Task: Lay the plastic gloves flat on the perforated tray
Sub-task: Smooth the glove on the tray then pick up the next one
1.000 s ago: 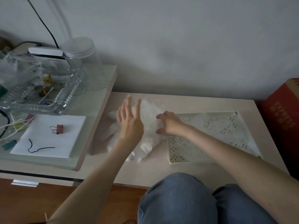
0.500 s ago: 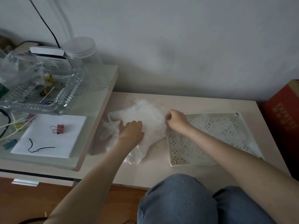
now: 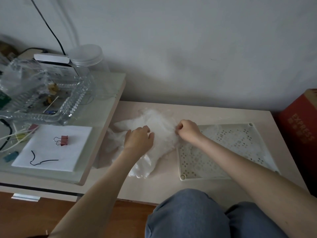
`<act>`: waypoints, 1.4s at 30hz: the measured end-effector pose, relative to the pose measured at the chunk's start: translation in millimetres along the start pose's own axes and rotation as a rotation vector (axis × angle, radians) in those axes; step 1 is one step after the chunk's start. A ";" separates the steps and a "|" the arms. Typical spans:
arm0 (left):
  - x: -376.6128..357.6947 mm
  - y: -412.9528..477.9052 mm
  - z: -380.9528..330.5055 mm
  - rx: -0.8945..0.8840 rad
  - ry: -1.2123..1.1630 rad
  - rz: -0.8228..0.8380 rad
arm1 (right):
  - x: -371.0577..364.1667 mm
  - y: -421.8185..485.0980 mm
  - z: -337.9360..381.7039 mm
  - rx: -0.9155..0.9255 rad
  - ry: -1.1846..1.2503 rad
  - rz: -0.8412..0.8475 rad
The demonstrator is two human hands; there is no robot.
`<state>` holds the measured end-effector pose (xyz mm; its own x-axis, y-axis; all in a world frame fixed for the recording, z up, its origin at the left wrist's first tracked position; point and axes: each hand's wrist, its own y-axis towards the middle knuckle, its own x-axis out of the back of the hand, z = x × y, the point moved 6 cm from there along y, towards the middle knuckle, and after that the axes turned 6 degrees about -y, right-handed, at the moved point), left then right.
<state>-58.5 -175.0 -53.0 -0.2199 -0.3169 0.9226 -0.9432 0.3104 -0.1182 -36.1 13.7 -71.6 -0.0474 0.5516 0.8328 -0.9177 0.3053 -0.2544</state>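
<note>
A loose heap of clear plastic gloves (image 3: 159,127) lies on the beige table, just left of the white perforated tray (image 3: 205,176). My left hand (image 3: 138,140) rests on the left side of the heap, palm down, fingers curled into the plastic. My right hand (image 3: 187,130) is at the heap's right edge, beside the tray's near-left side, with thumb and fingers pinched on a glove. A thin layer of clear plastic (image 3: 212,131) lies over the far part of the tray.
A raised glass-topped shelf (image 3: 103,107) stands to the left with a clear dish (image 3: 72,107), a plastic jar (image 3: 89,55), white paper (image 3: 51,152) and a red binder clip (image 3: 63,140). A red box (image 3: 301,127) sits at the right. My knees (image 3: 197,215) are below the table edge.
My left hand came down from above the heap, open, and now presses into the gloves with fingers curled. My right hand shifted slightly right and pinched the heap's edge.
</note>
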 end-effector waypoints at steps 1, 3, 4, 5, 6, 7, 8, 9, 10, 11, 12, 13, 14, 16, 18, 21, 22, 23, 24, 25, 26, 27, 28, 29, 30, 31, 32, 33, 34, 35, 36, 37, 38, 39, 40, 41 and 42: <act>6.7 -1.4 -3.1 -0.003 -0.107 -0.079 | 4.2 0.9 -0.6 0.006 -0.005 -0.023; 13.9 -1.7 -7.9 0.023 -0.259 -0.167 | 9.1 2.6 -5.9 -0.008 -0.011 -0.063; 13.6 0.9 -10.2 0.033 -0.287 -0.163 | 10.2 3.0 -9.1 -0.023 0.005 -0.065; 10.0 3.7 -11.5 0.038 -0.299 -0.134 | 8.7 2.3 -12.5 -0.042 0.040 -0.047; 5.9 6.8 -13.5 0.033 -0.292 -0.086 | 7.1 0.5 -14.7 -0.065 0.093 -0.021; 0.3 8.8 -15.4 0.017 -0.268 -0.014 | 5.0 -0.9 -15.4 -0.083 0.139 0.005; -6.7 9.3 -17.5 -0.009 -0.227 0.070 | 3.1 -2.1 -14.6 -0.085 0.148 0.025; -14.0 8.5 -18.8 -0.034 -0.179 0.149 | 1.4 -2.3 -13.1 -0.076 0.118 0.034; -19.7 6.9 -18.5 -0.046 -0.146 0.204 | 0.4 -1.7 -10.5 -0.059 0.072 0.036; -23.9 5.4 -17.1 -0.038 -0.141 0.234 | 0.4 -0.3 -8.1 -0.042 0.034 0.033; -26.0 4.0 -15.6 -0.020 -0.158 0.242 | 1.5 0.5 -5.5 -0.026 0.012 0.027; -27.8 3.5 -13.5 -0.002 -0.185 0.244 | 2.7 1.0 -3.5 -0.020 0.009 0.023; -28.3 2.6 -12.7 0.006 -0.204 0.244 | 4.0 0.3 -2.0 -0.017 0.021 0.021; -28.2 2.0 -11.3 0.004 -0.228 0.238 | 6.1 -0.9 -1.2 -0.011 0.039 0.018; -26.5 3.8 -8.9 -0.006 -0.256 0.208 | 5.0 0.5 -1.6 0.004 0.046 0.017; -28.3 7.6 -7.8 -0.034 -0.282 0.210 | -1.5 2.4 -2.3 0.032 0.013 0.046; -30.0 8.3 -8.3 -0.043 -0.293 0.220 | -4.0 3.4 -2.5 0.039 -0.030 0.053; -31.8 8.7 -8.8 -0.049 -0.304 0.224 | -6.5 5.2 -2.3 0.051 -0.096 0.046; -32.8 9.3 -8.8 -0.050 -0.316 0.219 | -7.7 6.2 -0.9 0.073 -0.153 0.024; -33.5 10.7 -8.1 -0.044 -0.337 0.204 | -6.9 7.0 0.7 0.085 -0.169 -0.006; -33.0 11.7 -7.2 -0.030 -0.372 0.180 | -4.4 7.4 1.6 0.089 -0.147 -0.035; -31.7 13.1 -6.2 -0.008 -0.424 0.147 | -0.3 7.2 2.8 0.089 -0.094 -0.058; -28.3 13.8 -5.3 0.030 -0.506 0.100 | 3.8 7.6 2.9 0.092 -0.015 -0.068; -24.1 14.3 -3.3 0.093 -0.618 0.043 | 8.7 7.1 3.4 0.099 0.102 -0.059; -19.2 14.2 -1.8 0.171 -0.746 -0.017 | 15.3 4.9 5.0 0.106 0.249 -0.031; -15.6 13.6 -0.2 0.253 -0.861 -0.067 | 21.5 1.5 7.4 0.107 0.399 0.014; -12.9 13.5 -0.9 0.326 -0.950 -0.091 | 29.8 -1.7 9.3 0.102 0.539 0.047; -11.9 13.9 -3.4 0.385 -1.040 -0.074 | 38.0 -3.9 10.6 0.095 0.674 0.073; -12.1 14.2 -9.8 0.415 -1.159 -0.029 | 47.2 -7.2 11.7 0.095 0.805 0.106; -11.9 13.6 -18.9 0.417 -1.290 0.051 | 55.0 -10.5 14.8 0.105 0.922 0.153; -9.8 11.2 -32.7 0.380 -1.410 0.153 | 61.5 -13.5 16.7 0.118 0.998 0.208; -5.6 8.4 -47.8 0.303 -1.490 0.254 | 65.9 -16.8 18.2 0.131 1.033 0.265; 0.4 5.4 -63.9 0.193 -1.516 0.328 | 67.5 -19.3 16.1 0.137 1.016 0.314; 6.7 3.1 -77.4 0.087 -1.526 0.353 | 67.5 -23.2 14.0 0.140 0.971 0.358; 11.8 2.2 -87.6 0.010 -1.542 0.341 | 66.8 -25.8 9.5 0.146 0.912 0.381; 15.2 1.7 -94.7 -0.022 -1.550 0.310 | 67.0 -29.5 5.7 0.147 0.892 0.391; 17.6 0.7 -100.7 -0.029 -1.556 0.281 | 67.9 -31.7 1.0 0.146 0.919 0.390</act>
<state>-38.0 -90.1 0.1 -0.4266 -0.8147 -0.3928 -0.8291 0.5258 -0.1901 -10.6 40.7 -6.5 -0.0888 0.9960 -0.0135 -0.9453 -0.0885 -0.3139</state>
